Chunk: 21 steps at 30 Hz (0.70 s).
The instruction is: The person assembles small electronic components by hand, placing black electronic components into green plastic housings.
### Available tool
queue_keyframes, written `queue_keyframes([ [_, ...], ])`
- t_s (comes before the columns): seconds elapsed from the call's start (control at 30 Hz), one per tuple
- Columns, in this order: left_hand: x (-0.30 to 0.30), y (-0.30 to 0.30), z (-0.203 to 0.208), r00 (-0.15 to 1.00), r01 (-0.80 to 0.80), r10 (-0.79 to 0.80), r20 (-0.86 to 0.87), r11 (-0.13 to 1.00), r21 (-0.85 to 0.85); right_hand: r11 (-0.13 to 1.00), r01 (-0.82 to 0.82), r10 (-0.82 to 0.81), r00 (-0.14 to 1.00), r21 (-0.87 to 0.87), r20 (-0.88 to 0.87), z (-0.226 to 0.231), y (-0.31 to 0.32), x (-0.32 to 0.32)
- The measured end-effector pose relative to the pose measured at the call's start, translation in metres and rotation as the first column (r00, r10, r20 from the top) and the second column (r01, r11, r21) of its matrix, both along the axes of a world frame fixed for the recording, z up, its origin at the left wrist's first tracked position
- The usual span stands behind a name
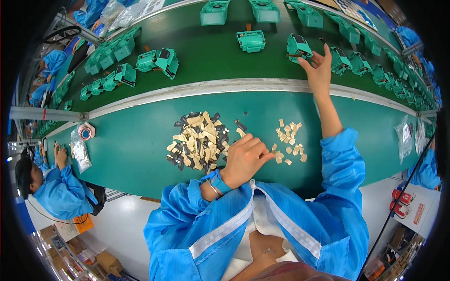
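Note:
On the far green belt, my right hand (320,70) reaches to a green plastic housing (298,47). Its thumb and curled fingers close about the housing's near right corner, while the index finger points up beside a small dark piece. My left hand (244,159) is closed above the near table, its thumb side toward the right; whatever lies inside the fingers is hidden. Left of it spreads a pile of small black parts with beige backing (199,140). To its right lie several loose beige scraps (289,136). A single black-and-beige part (240,126) rests just beyond the left hand.
A metal rail (211,87) divides the near table from the belt. More green housings (159,61) stand in rows along the belt. A round roll (86,131) and plastic bags (80,152) lie at left, another bag (403,138) at right. A co-worker (61,187) sits at left.

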<state>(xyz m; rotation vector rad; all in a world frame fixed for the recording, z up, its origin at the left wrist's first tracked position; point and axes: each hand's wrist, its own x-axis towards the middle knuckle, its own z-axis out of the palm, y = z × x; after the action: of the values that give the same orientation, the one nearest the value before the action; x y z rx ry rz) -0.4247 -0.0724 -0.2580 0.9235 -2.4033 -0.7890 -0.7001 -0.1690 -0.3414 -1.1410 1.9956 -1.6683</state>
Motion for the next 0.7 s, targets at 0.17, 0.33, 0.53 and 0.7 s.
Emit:
queue_keyframes([
  [0.17, 0.008, -0.002, 0.004, 0.998, -0.019, 0.016, -0.053, 0.999, -0.049, 0.988, -0.149, 0.154, 0.971, -0.042, 0.185, 0.007, -0.007, -0.004],
  [0.33, 0.012, -0.013, 0.037, 0.875, -0.068, 0.315, -0.368, 0.831, 0.551, 0.538, -0.838, 0.772, 0.447, -0.090, 0.452, 0.110, 0.041, 0.023],
  [0.53, 0.010, -0.011, 0.058, 0.904, 0.248, 0.202, -0.377, 0.471, 0.847, 0.794, -0.608, 0.608, 0.794, 0.005, -0.005, 0.145, 0.076, 0.085],
  [0.7, 0.013, 0.001, 0.058, 0.698, 0.225, 0.597, -0.395, 0.341, 0.913, 0.857, -0.341, 0.409, 0.906, -0.387, 0.108, 0.146, 0.113, 0.080],
])
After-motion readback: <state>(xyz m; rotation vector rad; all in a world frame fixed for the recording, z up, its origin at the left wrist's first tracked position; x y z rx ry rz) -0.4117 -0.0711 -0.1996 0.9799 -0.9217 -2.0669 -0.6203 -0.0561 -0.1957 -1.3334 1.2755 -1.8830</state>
